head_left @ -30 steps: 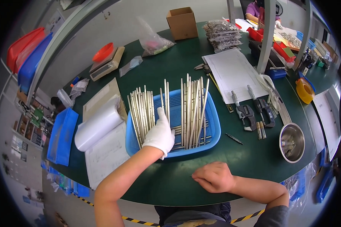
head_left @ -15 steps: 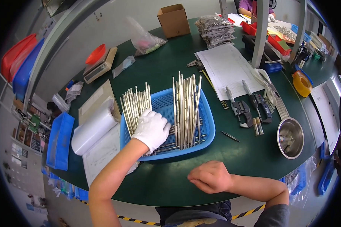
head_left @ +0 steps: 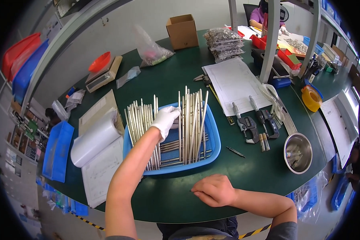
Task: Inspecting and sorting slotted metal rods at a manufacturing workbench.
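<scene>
A blue plastic basket (head_left: 212, 154) sits mid-table on the green mat, filled with long metal rods (head_left: 191, 120) leaning upright in two bunches, with more lying flat on its floor. My left hand (head_left: 165, 119), in a white glove, reaches into the basket between the two bunches and rests against the left bunch of rods (head_left: 140, 118); I cannot tell if it grips one. My right hand (head_left: 215, 191) is bare and lies on the table in front of the basket, fingers curled, with a thin pin tip showing at its left side.
Left of the basket lie a white paper roll (head_left: 95, 138) and sheets. To the right are micrometers (head_left: 246, 124), a small pin (head_left: 236, 152) and a steel bowl (head_left: 298, 152). Farther back are a paper form (head_left: 234, 82), a cardboard box (head_left: 182, 31), bagged parts (head_left: 224, 44) and a scale (head_left: 104, 74). Another person sits at the far right.
My gloved left hand has moved up from the basket's lower left to the tops of the rods between the bunches. My right hand has stayed on the table.
</scene>
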{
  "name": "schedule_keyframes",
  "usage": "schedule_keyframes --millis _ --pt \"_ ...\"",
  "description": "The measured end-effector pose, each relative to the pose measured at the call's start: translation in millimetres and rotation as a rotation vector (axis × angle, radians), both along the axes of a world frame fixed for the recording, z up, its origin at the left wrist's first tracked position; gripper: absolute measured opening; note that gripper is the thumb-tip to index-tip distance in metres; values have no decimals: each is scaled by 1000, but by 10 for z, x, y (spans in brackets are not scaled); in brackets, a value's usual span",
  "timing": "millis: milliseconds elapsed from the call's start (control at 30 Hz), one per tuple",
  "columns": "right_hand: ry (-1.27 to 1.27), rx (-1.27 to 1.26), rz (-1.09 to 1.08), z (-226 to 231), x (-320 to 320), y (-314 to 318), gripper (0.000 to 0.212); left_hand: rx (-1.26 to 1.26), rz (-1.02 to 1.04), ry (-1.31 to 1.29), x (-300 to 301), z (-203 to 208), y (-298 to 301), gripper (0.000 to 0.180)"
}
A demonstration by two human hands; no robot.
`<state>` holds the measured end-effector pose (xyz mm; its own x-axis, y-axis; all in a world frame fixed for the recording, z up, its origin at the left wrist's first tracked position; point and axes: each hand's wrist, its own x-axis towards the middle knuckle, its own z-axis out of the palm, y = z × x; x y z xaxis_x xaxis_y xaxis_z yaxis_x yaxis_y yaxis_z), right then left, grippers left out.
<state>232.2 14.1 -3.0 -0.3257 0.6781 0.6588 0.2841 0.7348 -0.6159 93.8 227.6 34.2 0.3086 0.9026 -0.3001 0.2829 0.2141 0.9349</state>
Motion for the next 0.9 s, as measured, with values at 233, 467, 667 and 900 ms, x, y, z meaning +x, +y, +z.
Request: schedule_keyframes --millis 233,467,667,900 --pt "-31 -39 11 4 -18 21 10 -49 76 -545 -275 190 -243 18" --pt "6 39 -71 -41 3 79 11 196 241 -1153 -481 755 -1025 20" --pt "107 113 69 128 -220 -81 14 31 326 -1054 -620 301 -1751 25" --pt "-73 33 142 4 -392 -21 10 6 318 -1166 -989 204 -1556 27"
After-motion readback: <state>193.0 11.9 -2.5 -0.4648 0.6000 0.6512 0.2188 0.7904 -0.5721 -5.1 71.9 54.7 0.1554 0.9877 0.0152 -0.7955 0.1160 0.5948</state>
